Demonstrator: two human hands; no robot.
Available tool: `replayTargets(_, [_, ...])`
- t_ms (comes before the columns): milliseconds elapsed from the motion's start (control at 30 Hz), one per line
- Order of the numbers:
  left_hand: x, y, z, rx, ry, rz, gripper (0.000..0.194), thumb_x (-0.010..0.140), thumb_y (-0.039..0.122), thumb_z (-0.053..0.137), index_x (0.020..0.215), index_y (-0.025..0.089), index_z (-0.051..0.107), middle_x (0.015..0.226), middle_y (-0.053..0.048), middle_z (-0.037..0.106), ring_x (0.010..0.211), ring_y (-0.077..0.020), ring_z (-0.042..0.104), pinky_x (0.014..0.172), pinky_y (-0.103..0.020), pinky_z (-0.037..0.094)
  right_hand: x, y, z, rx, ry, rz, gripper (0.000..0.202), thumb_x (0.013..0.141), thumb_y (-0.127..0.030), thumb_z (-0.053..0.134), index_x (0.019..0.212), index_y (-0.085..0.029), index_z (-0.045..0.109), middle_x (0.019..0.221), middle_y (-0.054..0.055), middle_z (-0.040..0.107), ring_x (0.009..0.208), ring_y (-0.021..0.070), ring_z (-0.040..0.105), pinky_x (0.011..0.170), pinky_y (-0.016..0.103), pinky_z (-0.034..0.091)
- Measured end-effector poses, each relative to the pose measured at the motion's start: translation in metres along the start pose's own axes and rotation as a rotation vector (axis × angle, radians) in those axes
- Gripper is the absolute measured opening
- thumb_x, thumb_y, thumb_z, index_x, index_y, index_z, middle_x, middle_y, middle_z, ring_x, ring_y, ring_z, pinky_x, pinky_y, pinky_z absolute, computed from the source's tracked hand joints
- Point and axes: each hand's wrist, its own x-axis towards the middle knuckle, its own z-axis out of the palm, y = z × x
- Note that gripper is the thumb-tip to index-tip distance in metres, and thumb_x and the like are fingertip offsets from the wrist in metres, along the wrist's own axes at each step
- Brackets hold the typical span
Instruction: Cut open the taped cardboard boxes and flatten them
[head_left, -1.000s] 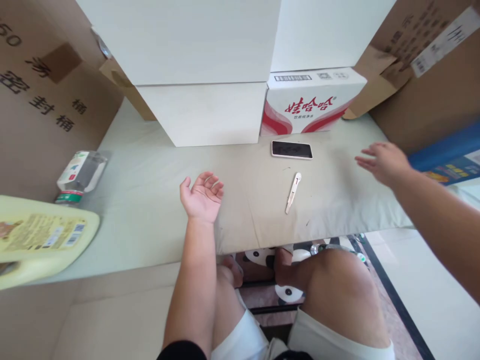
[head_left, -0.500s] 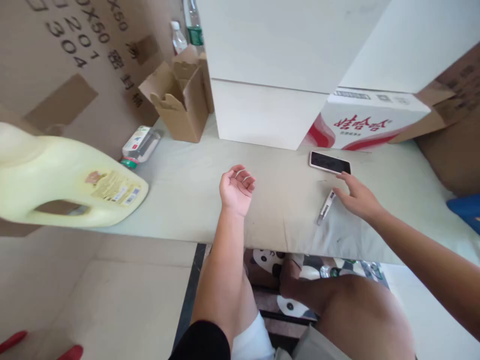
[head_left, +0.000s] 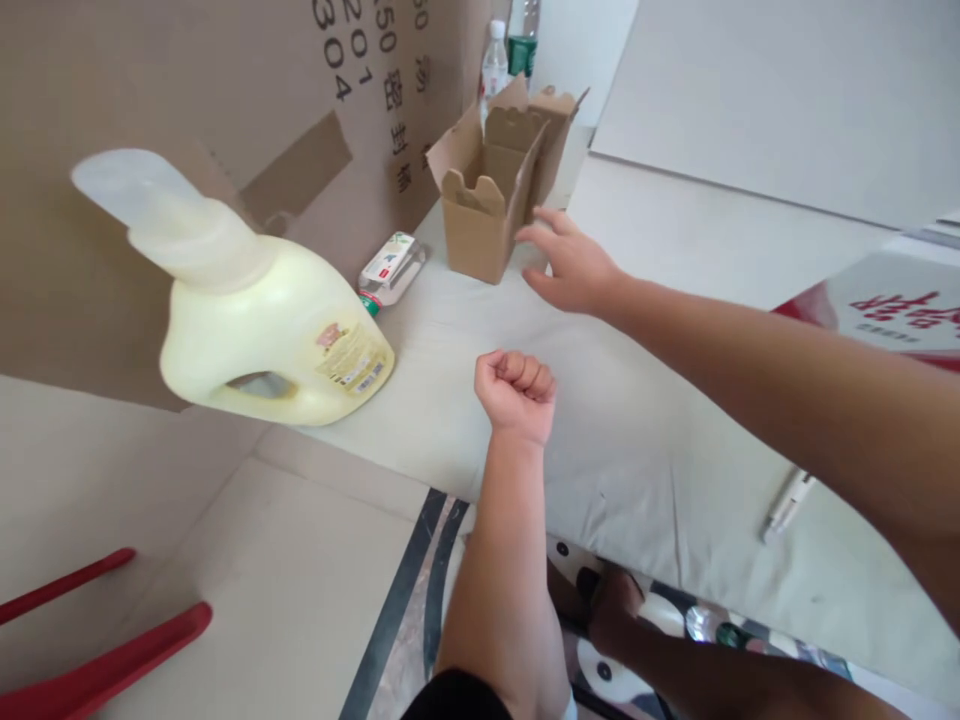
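My left hand [head_left: 516, 393] is curled into a fist, palm side up, above the cloth-covered surface, and nothing shows in it. Stretched across to the left, my right hand [head_left: 571, 262] is open with its fingers apart. Its fingertips come close to the right side of an open brown cardboard box [head_left: 474, 240]; whether they touch it I cannot tell. A second cardboard box [head_left: 553, 150] stands right behind that one. Left of the boxes, a clear plastic bottle [head_left: 397, 275] with a green cap lies on its side. Partly under my right forearm is a white pen-like stick [head_left: 787, 506].
A large pale-yellow jug [head_left: 292, 340] lies at the left edge of the surface. Two upright plastic bottles, one with a green label [head_left: 523, 55], stand at the back. White boxes [head_left: 720, 230] and a red-and-white carton [head_left: 885, 305] fill the right. Red prongs [head_left: 120, 665] show at lower left.
My right hand has moved left from beside the phone and the white stick to the cardboard boxes. My left hand has closed from half-open to a fist. The view has turned left; the phone is no longer visible.
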Motion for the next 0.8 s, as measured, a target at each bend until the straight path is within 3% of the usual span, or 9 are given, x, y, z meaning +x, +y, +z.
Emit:
replayTargets(100, [0.006,0.013,-0.005,-0.024,0.007,-0.02,0.043,0.093,0.032,0.027,0.056,0.023,0.007,0.054,0.007,-0.001,0.038,-0.0079,0.01,0.04,-0.024,0.011,0.052,-0.018,0.006,-0.004,-0.026,0.068,0.055,0.086,-0.023,0.059,0.141,-0.022,0.056,0.171,0.011,0.017,0.124,0.0344,0.063,0.111,0.057,0.046])
replayTargets(200, [0.009,0.021,-0.008,-0.003,0.004,0.002,0.042,0.092,0.032,0.027,0.056,0.023,0.007,0.055,0.007,-0.002,0.039,-0.008,0.007,0.04,-0.024,0.009,0.078,-0.026,0.009,-0.01,-0.052,0.094,0.048,0.085,-0.019,0.061,0.133,-0.019,0.063,0.161,0.012,0.039,0.126,0.0328,0.061,0.111,0.05,0.047])
replayTargets(267, [0.01,0.022,-0.009,0.027,0.015,0.021,0.042,0.092,0.031,0.026,0.055,0.023,0.007,0.055,0.007,-0.001,0.039,-0.0081,0.007,0.041,-0.024,0.009,0.078,-0.028,0.009,0.009,-0.033,0.059,0.042,0.086,-0.014,0.058,0.127,-0.016,0.066,0.144,0.01,0.058,0.126,0.0276,0.059,0.112,0.044,0.046])
replayTargets(367, [0.008,0.021,-0.009,0.065,0.097,0.126,0.043,0.092,0.031,0.025,0.054,0.022,0.009,0.053,0.006,0.001,0.04,-0.0083,0.008,0.042,-0.025,0.01,0.054,-0.028,0.007,0.051,0.022,0.039,0.038,0.089,-0.012,0.053,0.124,-0.017,0.065,0.129,0.004,0.067,0.11,0.0164,0.062,0.108,0.036,0.047])
replayTargets(500, [0.007,0.022,-0.013,0.092,0.345,0.593,0.038,0.091,0.025,0.03,0.054,0.02,0.021,0.054,0.005,0.013,0.043,-0.0089,0.017,0.045,-0.024,0.018,-0.03,-0.017,-0.006,0.136,0.182,0.082,0.017,0.092,-0.019,0.053,0.104,-0.023,0.066,0.102,0.0,0.072,0.08,0.0121,0.059,0.083,0.03,0.052])
replayTargets(567, [0.008,0.023,-0.019,0.132,0.436,0.826,0.031,0.088,0.022,0.033,0.057,0.02,0.031,0.058,0.004,0.025,0.049,-0.0094,0.031,0.052,-0.022,0.029,-0.091,-0.008,-0.016,0.27,0.384,0.09,0.007,0.089,-0.024,0.056,0.083,-0.025,0.06,0.08,0.0,0.066,0.069,0.015,0.056,0.068,0.032,0.048])
replayTargets(633, [0.01,0.019,-0.024,0.262,0.457,0.954,0.025,0.089,0.024,0.035,0.067,0.021,0.047,0.07,0.001,0.046,0.067,-0.0111,0.051,0.067,-0.024,0.041,-0.158,0.003,-0.025,0.36,0.578,0.088,0.014,0.087,-0.028,0.06,0.075,-0.026,0.054,0.074,0.0,0.06,0.067,0.017,0.054,0.064,0.034,0.043])
replayTargets(700, [0.009,0.009,-0.027,0.463,0.371,0.967,0.025,0.091,0.033,0.038,0.088,0.023,0.06,0.097,-0.004,0.064,0.097,-0.0149,0.062,0.084,-0.028,0.046,-0.221,0.013,-0.029,0.405,0.779,0.106,0.021,0.084,-0.03,0.066,0.072,-0.027,0.049,0.072,0.0,0.057,0.07,0.0209,0.056,0.066,0.039,0.042])
replayTargets(800, [0.004,-0.02,-0.023,0.741,0.033,0.82,0.042,0.093,0.054,0.039,0.107,0.025,0.066,0.125,-0.008,0.068,0.124,-0.0223,0.061,0.099,-0.036,0.047,-0.292,0.026,-0.022,0.428,0.964,0.167,0.016,0.084,-0.036,0.068,0.078,-0.031,0.054,0.074,0.001,0.057,0.075,0.0259,0.06,0.069,0.044,0.044])
